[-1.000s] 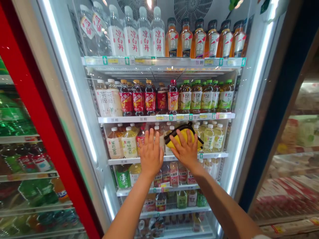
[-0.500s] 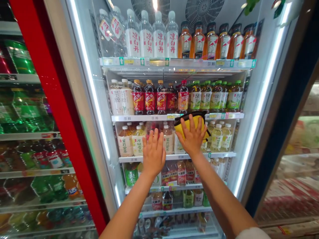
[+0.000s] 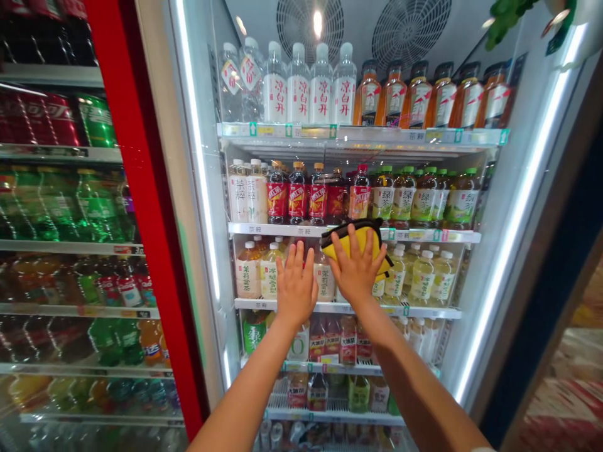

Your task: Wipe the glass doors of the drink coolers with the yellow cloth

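Observation:
My right hand (image 3: pixel 355 267) presses a folded yellow cloth with black edging (image 3: pixel 343 240) flat against the glass door of a drinks fridge, its fingers spread over the cloth. To its left, my left hand (image 3: pixel 296 285) is raised with straight fingers and its palm toward the glass, holding nothing. Behind both hands, bottles of pale tea (image 3: pixel 248 276) stand on the third shelf. Red-labelled bottles (image 3: pixel 297 194) and green-capped bottles (image 3: pixel 426 194) fill the shelf above.
Clear water bottles (image 3: pixel 321 88) and amber bottles (image 3: pixel 419 97) line the top shelf. A red frame (image 3: pixel 146 188) divides off another drinks fridge at the left. Bright light strips run down both sides of the door. Green leaves (image 3: pixel 506 19) hang at the upper right.
The fridge has shifted right and slightly down in the view. Against the shelves, my right hand and the cloth have moved a little to the left.

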A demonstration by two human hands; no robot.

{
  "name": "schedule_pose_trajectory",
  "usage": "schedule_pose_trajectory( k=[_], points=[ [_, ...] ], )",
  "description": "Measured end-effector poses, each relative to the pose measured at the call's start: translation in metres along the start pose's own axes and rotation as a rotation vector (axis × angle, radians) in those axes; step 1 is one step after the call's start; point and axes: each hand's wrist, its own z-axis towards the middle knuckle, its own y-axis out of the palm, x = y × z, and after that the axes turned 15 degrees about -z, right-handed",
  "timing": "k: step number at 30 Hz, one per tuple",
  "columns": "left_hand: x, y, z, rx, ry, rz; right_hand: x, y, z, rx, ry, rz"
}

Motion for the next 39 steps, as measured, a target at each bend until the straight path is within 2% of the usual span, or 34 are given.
schedule_pose_trajectory(
  k=[2, 5, 6, 8, 11, 13, 16, 18, 20, 22, 24, 26, 28, 31, 34, 36, 39],
  points=[
    [-0.001, 0.001, 0.002, -0.016, -0.015, 0.013, 0.003, -0.004, -0.028, -0.022, -0.154, 0.038],
    [-0.002, 0.001, 0.0, -0.025, -0.019, 0.025, 0.035, -0.001, -0.06, -0.011, -0.323, 0.094],
    [-0.003, 0.001, -0.001, -0.026, -0.017, 0.028, 0.045, 0.001, -0.061, 0.0, -0.309, 0.1],
    [-0.004, 0.0, -0.002, -0.038, -0.013, 0.035, 0.056, 0.006, -0.046, 0.037, -0.19, 0.1],
    [-0.004, -0.004, -0.003, -0.062, -0.016, 0.042, 0.036, 0.008, -0.004, 0.066, 0.022, 0.109],
    [-0.004, -0.006, -0.002, -0.063, -0.034, 0.049, 0.01, 0.005, 0.012, 0.05, 0.025, 0.129],
    [-0.007, -0.01, -0.003, -0.056, -0.057, 0.049, -0.013, 0.0, -0.003, 0.048, -0.143, 0.137],
    [-0.012, -0.013, -0.004, -0.052, -0.058, 0.043, -0.009, -0.002, -0.026, 0.06, -0.254, 0.144],
    [-0.019, -0.017, -0.006, -0.053, -0.051, 0.04, 0.005, -0.002, -0.044, 0.068, -0.292, 0.167],
    [-0.027, -0.022, -0.007, -0.06, -0.035, 0.04, 0.013, -0.001, -0.043, 0.065, -0.242, 0.188],
    [-0.037, -0.028, -0.005, -0.073, -0.012, 0.04, 0.006, 0.002, -0.025, 0.078, -0.123, 0.195],
    [-0.046, -0.035, -0.003, -0.071, -0.002, 0.044, -0.017, 0.004, -0.001, 0.098, 0.001, 0.188],
    [-0.056, -0.04, -0.002, -0.053, -0.015, 0.046, -0.047, 0.003, 0.014, 0.11, 0.057, 0.171],
    [-0.07, -0.048, -0.004, -0.049, -0.019, 0.03, -0.081, -0.002, 0.003, 0.068, -0.068, 0.161],
    [-0.081, -0.055, -0.011, -0.082, 0.014, -0.004, -0.081, -0.004, -0.027, 0.028, -0.251, 0.18],
    [-0.089, -0.059, -0.015, -0.088, 0.039, -0.016, -0.071, -0.002, -0.034, 0.061, -0.249, 0.178],
    [-0.1, -0.064, -0.016, -0.065, 0.054, -0.029, -0.071, 0.004, -0.012, 0.113, -0.105, 0.155]
  ],
)
